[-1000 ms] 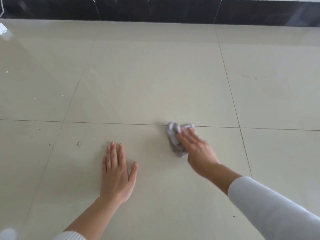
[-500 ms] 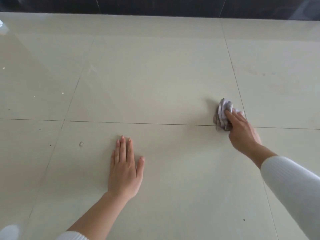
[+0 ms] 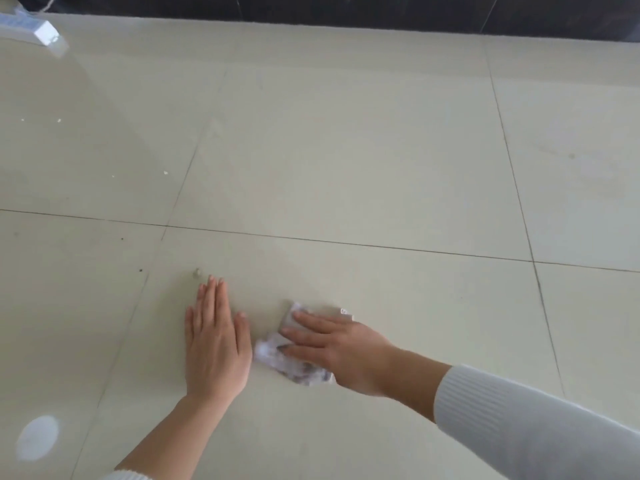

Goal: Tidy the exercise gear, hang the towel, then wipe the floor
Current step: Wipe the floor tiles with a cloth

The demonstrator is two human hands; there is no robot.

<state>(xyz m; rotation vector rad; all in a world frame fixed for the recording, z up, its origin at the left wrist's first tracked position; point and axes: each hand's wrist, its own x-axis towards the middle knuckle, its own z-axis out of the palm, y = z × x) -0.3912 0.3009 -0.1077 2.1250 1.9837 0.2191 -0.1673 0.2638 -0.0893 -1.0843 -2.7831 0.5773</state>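
A glossy cream tiled floor (image 3: 346, 161) fills the head view. My left hand (image 3: 214, 341) lies flat on the tile, fingers straight and together. Just to its right, my right hand (image 3: 336, 344) presses a crumpled grey-white cloth (image 3: 291, 365) onto the floor with straight fingers. The cloth shows under the fingers and palm, with dark smudges at its near edge. Cloth and left hand lie almost touching.
A small crumb (image 3: 197, 271) sits just beyond my left fingertips, with dark specks (image 3: 140, 270) and white flecks (image 3: 165, 172) further left. A dark skirting band (image 3: 346, 12) runs along the far edge. A white object (image 3: 41, 31) lies at the far left corner.
My right hand has swept the cloth from the far right grout line back leftward and nearer, ending beside my left hand. The left hand has stayed flat on the tile.
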